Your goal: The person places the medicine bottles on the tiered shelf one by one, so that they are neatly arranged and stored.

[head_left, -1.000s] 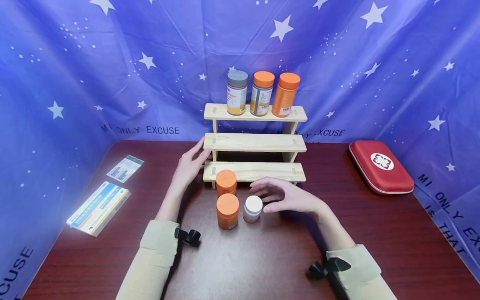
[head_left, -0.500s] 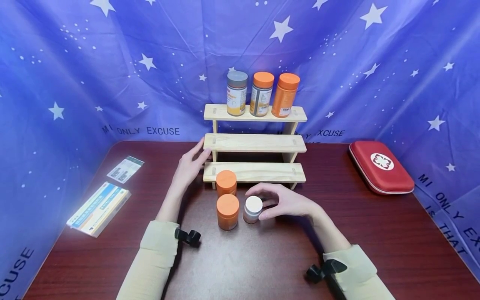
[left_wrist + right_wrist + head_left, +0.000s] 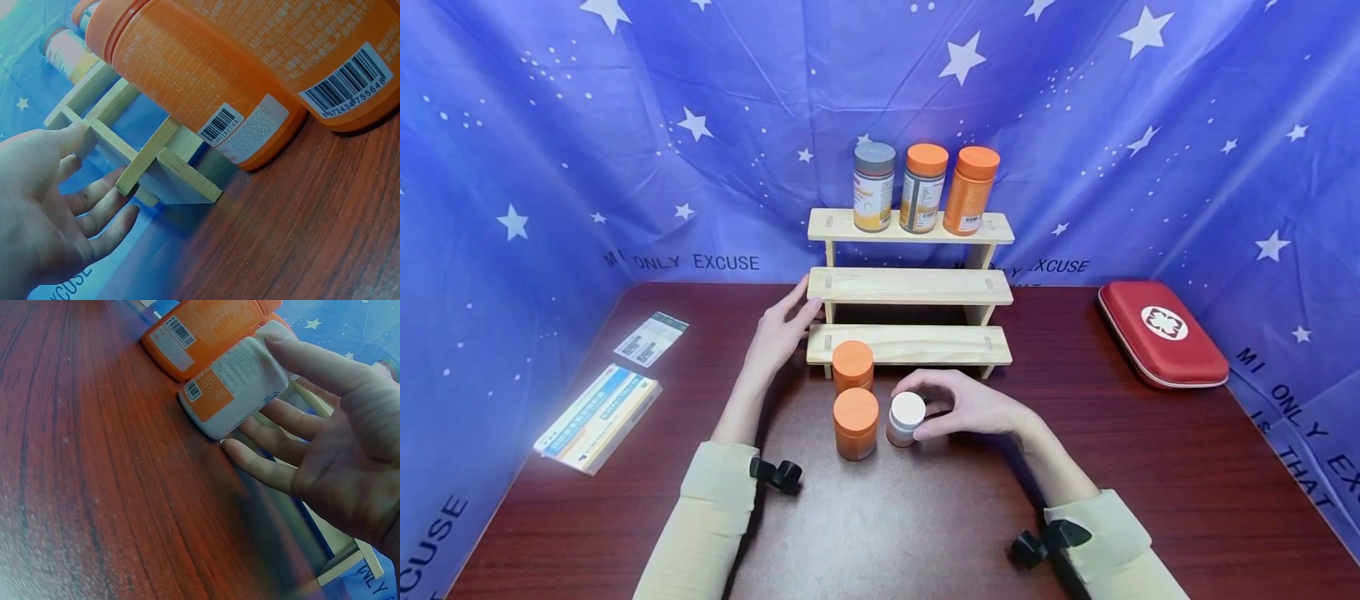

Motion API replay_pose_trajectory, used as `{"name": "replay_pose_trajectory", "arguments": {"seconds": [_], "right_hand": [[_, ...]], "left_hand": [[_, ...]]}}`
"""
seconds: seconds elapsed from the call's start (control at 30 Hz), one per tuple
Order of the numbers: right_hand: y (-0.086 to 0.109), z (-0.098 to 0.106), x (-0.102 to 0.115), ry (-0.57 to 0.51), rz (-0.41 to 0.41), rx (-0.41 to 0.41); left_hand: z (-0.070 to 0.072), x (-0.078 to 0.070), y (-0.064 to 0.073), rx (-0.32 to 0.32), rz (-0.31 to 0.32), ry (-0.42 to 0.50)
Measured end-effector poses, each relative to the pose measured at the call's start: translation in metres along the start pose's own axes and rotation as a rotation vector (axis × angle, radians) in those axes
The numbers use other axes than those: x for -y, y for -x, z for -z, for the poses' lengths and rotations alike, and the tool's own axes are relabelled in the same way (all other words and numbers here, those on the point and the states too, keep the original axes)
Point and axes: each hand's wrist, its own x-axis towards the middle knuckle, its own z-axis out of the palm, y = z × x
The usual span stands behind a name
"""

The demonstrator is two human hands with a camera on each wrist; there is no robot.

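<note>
My right hand [image 3: 972, 404] pinches a small white pill bottle [image 3: 904, 427] between thumb and index finger, near its white cap. Its other fingers stay extended beside it in the right wrist view, where an orange label patch [image 3: 215, 394] shows. The bottle stands upright on the table. My left hand [image 3: 778, 333] rests at the left end of a three-tier wooden shelf [image 3: 910, 286]. Its thumb touches the middle tier and its loosely bent fingers reach around the side. Two orange-lidded bottles, a front one [image 3: 855, 425] and a rear one [image 3: 852, 363], stand left of the white bottle.
On the top tier stand a grey-capped bottle [image 3: 874, 187], an orange-capped grey bottle [image 3: 923, 187] and an orange bottle [image 3: 972, 192]. A red zip case [image 3: 1161, 333] lies at right. At left lie a medicine box [image 3: 598, 417] and a flat blister-like pack [image 3: 651, 338]. A blue star-patterned cloth [image 3: 737, 125] encloses the table.
My right hand has moved slightly left and down to the white pill bottle, and its thumb and index finger have closed on it. My left hand stays at the shelf.
</note>
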Motion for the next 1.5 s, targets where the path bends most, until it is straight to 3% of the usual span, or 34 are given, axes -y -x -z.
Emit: {"name": "replay_pose_trajectory", "arguments": {"seconds": [0.5,0.97,1.5], "right_hand": [[0.002,-0.001,0.003,0.018,-0.020,-0.009],[0.007,0.003,0.013,0.000,0.010,-0.054],[0.001,0.042,0.058,0.060,0.010,-0.309]], "left_hand": [[0.000,-0.001,0.001,-0.002,0.011,-0.008],[0.000,-0.002,0.001,0.002,0.015,-0.005],[0.001,-0.004,0.000,0.001,0.025,-0.009]]}}
